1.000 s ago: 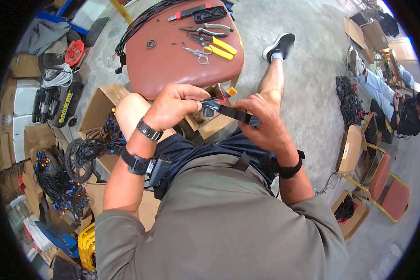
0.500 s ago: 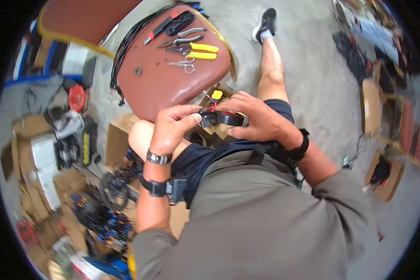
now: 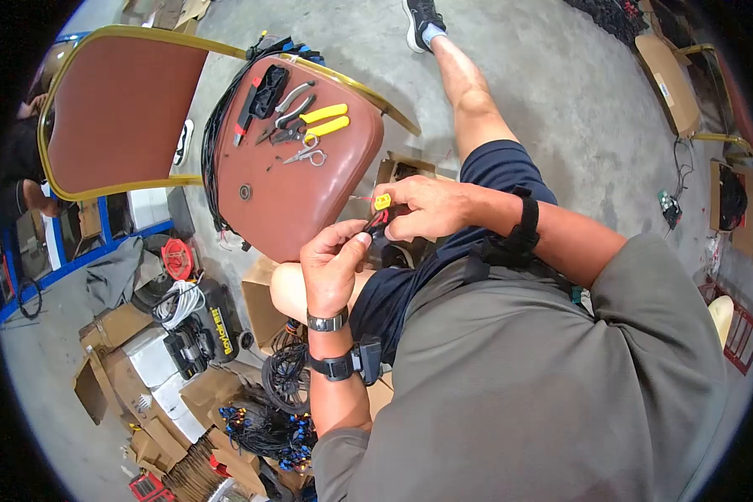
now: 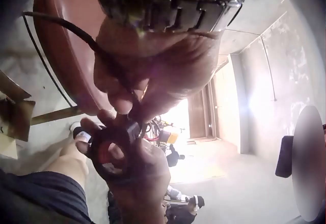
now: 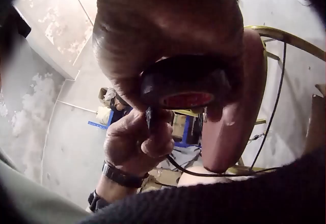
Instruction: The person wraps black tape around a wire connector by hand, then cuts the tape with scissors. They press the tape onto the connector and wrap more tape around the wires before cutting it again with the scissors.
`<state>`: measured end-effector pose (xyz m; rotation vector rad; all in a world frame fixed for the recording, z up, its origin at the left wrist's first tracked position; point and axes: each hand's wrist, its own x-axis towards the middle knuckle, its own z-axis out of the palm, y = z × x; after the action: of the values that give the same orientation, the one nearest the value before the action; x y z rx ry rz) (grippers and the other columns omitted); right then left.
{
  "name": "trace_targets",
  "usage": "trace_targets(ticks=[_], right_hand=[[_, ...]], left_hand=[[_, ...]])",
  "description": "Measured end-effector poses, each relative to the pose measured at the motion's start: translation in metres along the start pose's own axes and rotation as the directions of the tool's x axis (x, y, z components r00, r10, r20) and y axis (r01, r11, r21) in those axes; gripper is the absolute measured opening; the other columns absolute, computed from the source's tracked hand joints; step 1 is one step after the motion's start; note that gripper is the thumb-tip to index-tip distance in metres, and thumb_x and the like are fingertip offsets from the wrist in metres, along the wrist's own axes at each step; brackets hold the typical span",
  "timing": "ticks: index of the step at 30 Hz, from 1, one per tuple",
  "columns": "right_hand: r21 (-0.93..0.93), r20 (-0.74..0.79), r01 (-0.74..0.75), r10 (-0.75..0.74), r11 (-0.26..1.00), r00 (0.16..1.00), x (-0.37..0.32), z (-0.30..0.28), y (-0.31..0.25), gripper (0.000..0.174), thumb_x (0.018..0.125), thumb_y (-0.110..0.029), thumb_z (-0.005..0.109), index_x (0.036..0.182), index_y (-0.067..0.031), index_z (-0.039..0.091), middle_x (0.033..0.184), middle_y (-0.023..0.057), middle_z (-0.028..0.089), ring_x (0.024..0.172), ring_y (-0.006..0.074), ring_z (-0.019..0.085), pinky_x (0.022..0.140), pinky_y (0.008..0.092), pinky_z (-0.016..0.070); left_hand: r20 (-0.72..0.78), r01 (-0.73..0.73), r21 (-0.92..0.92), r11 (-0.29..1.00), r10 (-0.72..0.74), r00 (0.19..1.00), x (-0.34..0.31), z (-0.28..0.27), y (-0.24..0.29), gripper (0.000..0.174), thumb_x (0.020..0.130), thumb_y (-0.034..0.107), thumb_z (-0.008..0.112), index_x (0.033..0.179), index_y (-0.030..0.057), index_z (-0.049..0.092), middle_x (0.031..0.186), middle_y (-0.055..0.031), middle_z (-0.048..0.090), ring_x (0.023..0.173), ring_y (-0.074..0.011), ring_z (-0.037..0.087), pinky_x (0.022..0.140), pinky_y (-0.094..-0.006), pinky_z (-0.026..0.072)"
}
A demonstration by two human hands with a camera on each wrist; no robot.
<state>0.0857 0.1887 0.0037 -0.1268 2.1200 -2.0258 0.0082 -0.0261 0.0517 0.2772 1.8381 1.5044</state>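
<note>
My left hand pinches a black cable close to its end, thumb against the fingers. Red and black wires lead from there to a yellow connector. My right hand holds a roll of black tape with a red core, right up against the wired end. In the left wrist view, the roll's ring shows round the fingers. Both hands meet above my lap, beside the chair seat. The wrapped part of the cable is largely hidden by fingers.
On the seat lie yellow-handled wire strippers, small scissors, grey-handled pliers, a red utility knife and a dark ring. Bundled cables, an air compressor and cardboard boxes stand at left.
The head view has swung round, bringing the chair's backrest into sight. My right hand has turned over the tape roll, which is now mostly hidden in the head view. Both hands keep hold.
</note>
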Motion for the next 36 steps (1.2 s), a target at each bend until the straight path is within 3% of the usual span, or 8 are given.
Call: trace_targets(ticks=[4, 7, 10, 25, 28, 31, 34, 36], right_hand=[[-0.086, -0.016, -0.068, 0.067, 0.994, 0.998, 0.001, -0.005, -0.006, 0.026, 0.08, -0.022, 0.065, 0.098, -0.0024, 0.06, 0.075, 0.0116, 0.065, 0.068, 0.023, 0.062, 0.063, 0.0381, 0.0475], [-0.188, -0.051, -0.059, 0.05, 0.98, 0.997, 0.001, -0.009, -0.011, 0.036, 0.079, -0.03, 0.063, 0.097, 0.0013, 0.061, 0.078, 0.024, 0.066, 0.075, 0.0432, 0.064, 0.07, 0.0491, 0.0492], [-0.202, -0.059, -0.041, 0.03, 0.978, 0.998, 0.0, -0.009, -0.006, 0.028, 0.082, -0.023, 0.064, 0.098, -0.0008, 0.06, 0.075, 0.017, 0.065, 0.069, 0.0298, 0.063, 0.064, 0.0413, 0.048], [-0.2, -0.046, 0.102, -0.114, 0.974, 0.992, 0.001, -0.008, 0.003, 0.037, 0.087, -0.029, 0.07, 0.108, -0.0011, 0.058, 0.085, 0.0133, 0.063, 0.077, 0.0243, 0.06, 0.069, 0.0377, 0.0473], [-0.022, -0.025, 0.181, -0.182, 0.983, 0.983, 0.002, -0.007, 0.004, 0.043, 0.088, -0.03, 0.073, 0.116, -0.0012, 0.057, 0.089, 0.0107, 0.062, 0.081, 0.0196, 0.059, 0.071, 0.0357, 0.0467], [-0.009, 0.027, 0.102, -0.102, 0.995, 0.994, 0.001, -0.01, -0.004, 0.055, 0.088, -0.028, 0.077, 0.129, -0.0013, 0.052, 0.097, 0.0095, 0.063, 0.091, 0.0166, 0.06, 0.08, 0.0342, 0.0493], [0.162, -0.067, 0.22, -0.211, 0.962, 0.975, 0.004, 0.0, 0.01, 0.066, 0.084, -0.029, 0.079, 0.137, -0.0033, 0.05, 0.111, 0.0155, 0.066, 0.102, 0.0223, 0.063, 0.088, 0.037, 0.0502], [0.249, -0.009, 0.149, -0.151, 0.957, 0.988, 0.004, 0.0, 0.011, 0.075, 0.083, -0.023, 0.083, 0.144, -0.0039, 0.043, 0.117, 0.012, 0.062, 0.108, 0.019, 0.059, 0.097, 0.0361, 0.048]], left_hand=[[-0.083, -0.029, 0.07, 0.997, 0.034, 0.996, 0.003, 0.008, -0.004, 0.02, 0.088, 0.001, 0.071, 0.108, -0.0042, 0.072, 0.082, -0.002, 0.069, 0.059, -0.0054, 0.054, 0.052, -0.0201, 0.0406], [-0.127, -0.087, 0.09, 0.992, 0.098, 0.987, 0.003, 0.013, -0.009, 0.021, 0.088, 0.002, 0.071, 0.108, -0.0038, 0.072, 0.081, 0.0, 0.068, 0.058, -0.0029, 0.05, 0.05, -0.0187, 0.0359], [-0.113, -0.036, 0.093, 0.995, 0.046, 0.993, 0.0, 0.014, 0.001, 0.02, 0.088, 0.001, 0.071, 0.108, -0.0037, 0.073, 0.078, 0.0007, 0.067, 0.057, -0.0029, 0.05, 0.049, -0.0189, 0.0349], [-0.123, -0.029, -0.149, 0.988, 0.01, 0.992, -0.004, 0.004, -0.009, 0.022, 0.084, 0.0, 0.075, 0.105, -0.0038, 0.072, 0.074, -0.0025, 0.066, 0.053, -0.0055, 0.049, 0.047, -0.0203, 0.0353], [-0.056, 0.016, -0.225, 0.974, -0.029, 0.998, -0.01, -0.004, -0.008, 0.02, 0.086, 0.003, 0.073, 0.105, -0.0046, 0.071, 0.073, -0.0051, 0.067, 0.05, -0.0068, 0.049, 0.046, -0.021, 0.0348], [-0.016, 0.029, -0.285, 0.958, -0.036, 0.999, -0.012, -0.009, -0.011, 0.02, 0.088, 0.005, 0.072, 0.106, -0.005, 0.071, 0.074, -0.007, 0.067, 0.048, -0.0075, 0.047, 0.044, -0.0208, 0.0327], [0.027, 0.026, -0.301, 0.953, -0.019, 0.999, -0.013, -0.012, -0.014, 0.02, 0.089, 0.006, 0.07, 0.106, -0.0049, 0.07, 0.074, -0.008, 0.067, 0.047, -0.0076, 0.046, 0.042, -0.0205, 0.0306], [0.038, 0.032, -0.348, 0.937, -0.02, 0.999, -0.013, -0.011, -0.014, 0.02, 0.089, 0.007, 0.07, 0.106, -0.005, 0.07, 0.074, -0.0093, 0.067, 0.046, -0.0075, 0.045, 0.041, -0.0203, 0.0301]])
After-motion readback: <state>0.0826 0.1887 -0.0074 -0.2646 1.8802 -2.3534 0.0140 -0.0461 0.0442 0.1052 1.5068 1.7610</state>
